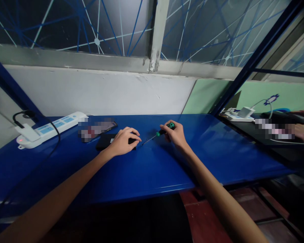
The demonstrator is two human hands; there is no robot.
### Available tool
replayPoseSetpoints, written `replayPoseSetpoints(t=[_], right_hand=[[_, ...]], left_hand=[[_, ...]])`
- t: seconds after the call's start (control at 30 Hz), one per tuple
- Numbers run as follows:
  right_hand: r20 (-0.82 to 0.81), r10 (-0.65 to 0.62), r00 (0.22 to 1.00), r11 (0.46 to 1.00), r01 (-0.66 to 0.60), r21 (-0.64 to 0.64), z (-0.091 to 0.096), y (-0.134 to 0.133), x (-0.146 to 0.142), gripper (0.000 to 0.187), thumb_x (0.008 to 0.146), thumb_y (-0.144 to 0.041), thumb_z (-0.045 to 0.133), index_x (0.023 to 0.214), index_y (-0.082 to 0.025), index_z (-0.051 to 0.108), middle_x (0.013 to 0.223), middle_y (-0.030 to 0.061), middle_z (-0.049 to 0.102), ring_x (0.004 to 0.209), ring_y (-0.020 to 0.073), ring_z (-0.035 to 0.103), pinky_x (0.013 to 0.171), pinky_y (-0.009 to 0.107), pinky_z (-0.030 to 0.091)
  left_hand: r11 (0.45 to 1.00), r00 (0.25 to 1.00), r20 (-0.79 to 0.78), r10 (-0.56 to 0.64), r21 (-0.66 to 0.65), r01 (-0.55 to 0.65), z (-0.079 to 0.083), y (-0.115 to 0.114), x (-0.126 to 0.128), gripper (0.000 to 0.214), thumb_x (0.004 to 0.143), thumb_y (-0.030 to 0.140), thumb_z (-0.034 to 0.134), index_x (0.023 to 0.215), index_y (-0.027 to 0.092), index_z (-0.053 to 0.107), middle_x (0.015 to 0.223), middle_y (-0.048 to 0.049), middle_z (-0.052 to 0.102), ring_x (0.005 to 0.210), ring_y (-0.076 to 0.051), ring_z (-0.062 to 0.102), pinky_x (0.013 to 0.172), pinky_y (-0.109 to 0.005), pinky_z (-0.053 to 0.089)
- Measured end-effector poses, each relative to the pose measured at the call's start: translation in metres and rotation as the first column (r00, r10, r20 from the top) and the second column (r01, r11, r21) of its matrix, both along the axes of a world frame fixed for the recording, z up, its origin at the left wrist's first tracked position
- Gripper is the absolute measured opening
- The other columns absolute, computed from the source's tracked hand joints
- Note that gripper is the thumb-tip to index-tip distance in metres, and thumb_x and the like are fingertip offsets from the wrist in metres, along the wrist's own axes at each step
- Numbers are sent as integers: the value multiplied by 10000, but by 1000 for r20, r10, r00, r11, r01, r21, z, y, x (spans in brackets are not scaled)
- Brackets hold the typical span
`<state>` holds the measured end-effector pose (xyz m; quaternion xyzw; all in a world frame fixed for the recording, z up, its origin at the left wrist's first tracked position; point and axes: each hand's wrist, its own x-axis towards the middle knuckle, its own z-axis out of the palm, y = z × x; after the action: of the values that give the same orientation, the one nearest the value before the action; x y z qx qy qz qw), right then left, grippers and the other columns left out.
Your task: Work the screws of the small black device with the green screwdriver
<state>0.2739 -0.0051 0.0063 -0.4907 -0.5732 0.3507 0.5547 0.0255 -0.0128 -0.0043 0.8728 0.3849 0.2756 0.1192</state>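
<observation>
A flat black device (105,141) lies on the blue table (167,168) near its middle, and the left hand (123,141) rests on the device's right end, fingers curled down and pressed together over it. At about three o'clock from it, the right hand (176,135) pinches a green-handled screwdriver (158,133) between thumb and fingertips, the thin shaft slanting down toward the device with its tip just short of it. To do this well, I judge the left hand should pin the device flat while the tip seats squarely before any turning. At ten o'clock lies one phone (97,130), screen blurred, and farther that way one white power strip (48,130) with one plug (27,133) in it. Count: one device, one screwdriver, one phone, one strip.
</observation>
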Motion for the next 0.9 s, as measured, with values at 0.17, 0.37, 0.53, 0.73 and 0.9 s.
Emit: replayPoseSetpoints(t=[0.17, 0.37, 0.53, 0.73, 0.9], right_hand=[[-87, -1, 996, 1000, 1, -4, 2, 0, 2, 256, 715, -322, 725, 647, -199, 512, 412, -67, 467, 289, 90, 411, 277, 216, 288], [-197, 3, 980, 1000, -8, -24, 6, 0, 2, 271, 695, -302, 737, 620, -199, 497, 438, -68, 454, 302, 82, 406, 268, 216, 277], [-236, -4, 972, 999, -3, -33, 8, 0, 1, 284, 680, -297, 742, 599, -198, 488, 433, -70, 438, 301, 79, 397, 264, 215, 268], [-245, -7, 969, 999, -3, -41, 9, -2, 0, 284, 672, -286, 743, 593, -200, 484, 418, -71, 434, 295, 84, 394, 263, 216, 258], [-242, -1, 970, 999, -10, -43, 9, -2, 0, 283, 685, -291, 734, 594, -204, 481, 403, -69, 436, 297, 81, 385, 269, 218, 265]], left_hand=[[999, 999, -22, -35, -7, 35, 3, -2, 0, 160, 872, 283, 624, 962, 295, 756, 1140, -37, 671, 1092, -274, 570, 954, -504, 417], [997, 997, 4, -83, 0, 83, 2, -4, 1, 121, 846, 286, 682, 946, 285, 749, 1105, -38, 682, 1063, -270, 589, 948, -494, 409], [997, 994, 77, -77, 20, 76, 1, -4, 3, 115, 876, 267, 644, 870, 255, 759, 1024, -42, 702, 961, -236, 620, 875, -421, 458], [997, 994, 78, -70, 27, 68, 3, -5, 5, 66, 834, 276, 708, 868, 243, 754, 990, -38, 710, 926, -233, 624, 842, -413, 455], [997, 988, 133, -76, 35, 72, 2, -6, 6, 102, 859, 303, 674, 837, 237, 748, 955, -37, 716, 883, -214, 632, 822, -393, 472]])
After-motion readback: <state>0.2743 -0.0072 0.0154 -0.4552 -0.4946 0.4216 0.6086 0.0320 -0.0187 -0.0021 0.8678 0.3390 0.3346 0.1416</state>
